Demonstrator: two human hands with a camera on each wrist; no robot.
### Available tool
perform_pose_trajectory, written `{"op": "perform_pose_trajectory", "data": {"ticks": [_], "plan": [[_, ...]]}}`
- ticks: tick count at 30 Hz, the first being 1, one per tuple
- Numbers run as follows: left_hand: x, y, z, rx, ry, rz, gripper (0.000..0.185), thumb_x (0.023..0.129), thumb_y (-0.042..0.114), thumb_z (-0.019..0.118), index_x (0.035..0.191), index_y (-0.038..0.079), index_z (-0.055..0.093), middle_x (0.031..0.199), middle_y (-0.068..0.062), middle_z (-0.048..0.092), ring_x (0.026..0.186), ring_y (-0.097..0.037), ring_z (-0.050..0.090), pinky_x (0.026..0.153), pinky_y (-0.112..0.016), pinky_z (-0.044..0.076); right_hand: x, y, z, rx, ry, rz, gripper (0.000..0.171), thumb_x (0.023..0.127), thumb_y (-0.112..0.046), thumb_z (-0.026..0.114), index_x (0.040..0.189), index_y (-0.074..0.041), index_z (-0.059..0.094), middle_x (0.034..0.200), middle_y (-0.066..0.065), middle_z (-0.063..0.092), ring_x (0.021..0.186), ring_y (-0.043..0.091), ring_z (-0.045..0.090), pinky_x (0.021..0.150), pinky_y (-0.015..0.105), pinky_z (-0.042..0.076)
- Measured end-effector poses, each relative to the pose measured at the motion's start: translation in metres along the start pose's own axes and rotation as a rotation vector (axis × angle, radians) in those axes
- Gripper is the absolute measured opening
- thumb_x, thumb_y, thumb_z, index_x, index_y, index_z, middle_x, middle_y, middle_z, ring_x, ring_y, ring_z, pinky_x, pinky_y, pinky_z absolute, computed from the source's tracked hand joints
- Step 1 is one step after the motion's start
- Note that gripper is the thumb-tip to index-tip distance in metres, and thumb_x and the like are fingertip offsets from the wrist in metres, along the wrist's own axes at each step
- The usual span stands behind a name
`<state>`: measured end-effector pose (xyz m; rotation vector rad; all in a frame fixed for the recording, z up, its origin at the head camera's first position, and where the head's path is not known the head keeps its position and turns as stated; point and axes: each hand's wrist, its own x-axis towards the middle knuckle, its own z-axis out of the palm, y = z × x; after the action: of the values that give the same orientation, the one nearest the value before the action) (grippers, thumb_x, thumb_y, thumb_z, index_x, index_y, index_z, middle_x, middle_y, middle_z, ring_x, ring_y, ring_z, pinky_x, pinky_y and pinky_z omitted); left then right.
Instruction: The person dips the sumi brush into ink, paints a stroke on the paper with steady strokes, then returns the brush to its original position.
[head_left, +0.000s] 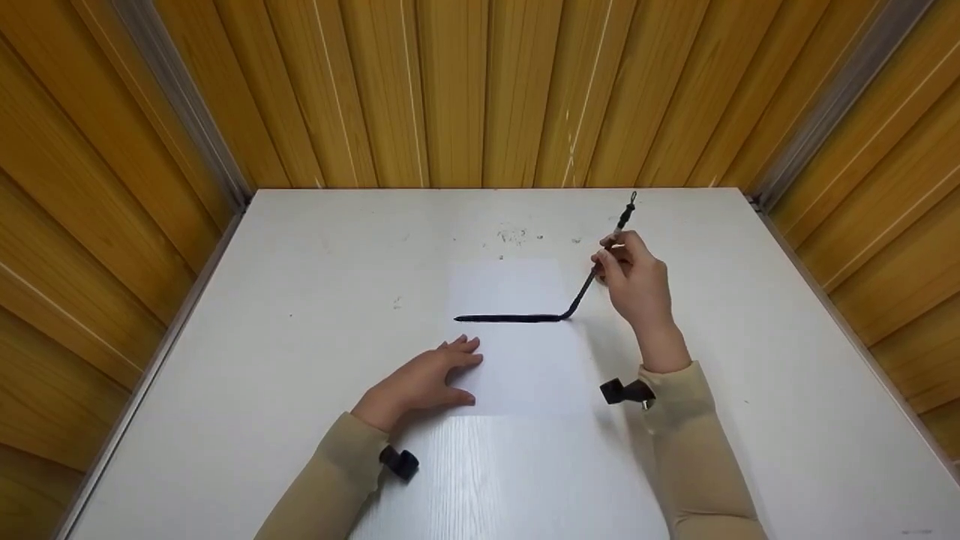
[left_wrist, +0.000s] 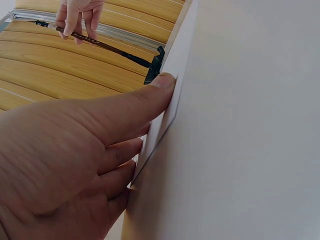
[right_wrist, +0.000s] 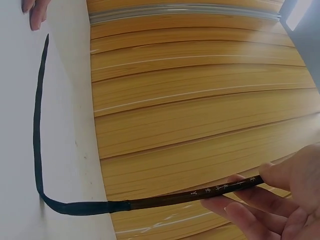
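A dark calligraphy brush (head_left: pixel 584 287) is pinched between the thumb and fingers of my right hand (head_left: pixel 640 289). Its handle leans up to the right, with a small loop at the top end. The black bristles (right_wrist: pixel 75 208) bend against the white paper (head_left: pixel 529 367), near its right edge. A thick black ink stroke (head_left: pixel 508 319) runs straight left from the bristles across the sheet. My left hand (head_left: pixel 424 377) rests on the paper's left edge, fingers spread and fairly straight. In the left wrist view, its thumb (left_wrist: pixel 162 82) lies on the sheet near a corner.
The paper lies on a white table (head_left: pixel 322 300) with small dark specks (head_left: pixel 512 236) beyond the sheet. Wood-patterned panels (head_left: pixel 450 90) stand behind and at both sides, with metal corner posts. Each wrist wears a small black camera mount (head_left: pixel 399 463).
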<state>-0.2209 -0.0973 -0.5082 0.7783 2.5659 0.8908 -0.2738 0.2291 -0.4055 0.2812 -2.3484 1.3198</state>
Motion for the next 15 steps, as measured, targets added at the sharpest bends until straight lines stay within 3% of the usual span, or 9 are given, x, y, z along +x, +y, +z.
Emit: {"op": "perform_pose_trajectory", "data": {"ticks": [4, 9, 12, 15], "plan": [[0.001, 0.000, 0.000, -0.002, 0.000, 0.006, 0.068, 0.090, 0.023, 0.080, 0.151, 0.010, 0.053, 0.169, 0.000, 0.033, 0.160, -0.027, 0.022, 0.130, -0.048, 0.024, 0.000, -0.006, -0.009, 0.049, 0.066, -0.050, 0.018, 0.102, -0.004, 0.060, 0.116, 0.007, 0.060, 0.104, 0.024, 0.074, 0.088, 0.034, 0.077, 0.072, 0.010, 0.058], [0.002, 0.000, 0.000, 0.008, -0.007, 0.013, 0.067, 0.090, 0.024, 0.080, 0.150, 0.010, 0.053, 0.169, -0.001, 0.033, 0.160, -0.027, 0.023, 0.130, -0.048, 0.024, -0.003, -0.017, -0.023, 0.129, 0.207, -0.119, 0.019, 0.101, -0.005, 0.063, 0.114, 0.010, 0.062, 0.100, 0.021, 0.074, 0.084, 0.007, 0.076, 0.071, 0.012, 0.059], [0.002, 0.001, -0.001, 0.013, -0.013, 0.014, 0.067, 0.091, 0.025, 0.080, 0.150, 0.010, 0.053, 0.169, -0.001, 0.033, 0.160, -0.027, 0.022, 0.131, -0.047, 0.024, -0.005, -0.023, -0.030, 0.183, 0.298, -0.149, 0.019, 0.101, -0.004, 0.064, 0.113, 0.011, 0.062, 0.097, 0.011, 0.077, 0.082, -0.001, 0.075, 0.069, 0.012, 0.059], [0.002, 0.001, -0.002, 0.012, -0.011, 0.010, 0.068, 0.090, 0.025, 0.081, 0.151, 0.010, 0.053, 0.169, 0.000, 0.033, 0.160, -0.026, 0.022, 0.131, -0.047, 0.024, -0.004, -0.025, -0.035, 0.260, 0.380, -0.188, 0.018, 0.099, -0.001, 0.065, 0.112, 0.011, 0.061, 0.097, -0.001, 0.077, 0.082, 0.003, 0.077, 0.069, 0.014, 0.059]]}}
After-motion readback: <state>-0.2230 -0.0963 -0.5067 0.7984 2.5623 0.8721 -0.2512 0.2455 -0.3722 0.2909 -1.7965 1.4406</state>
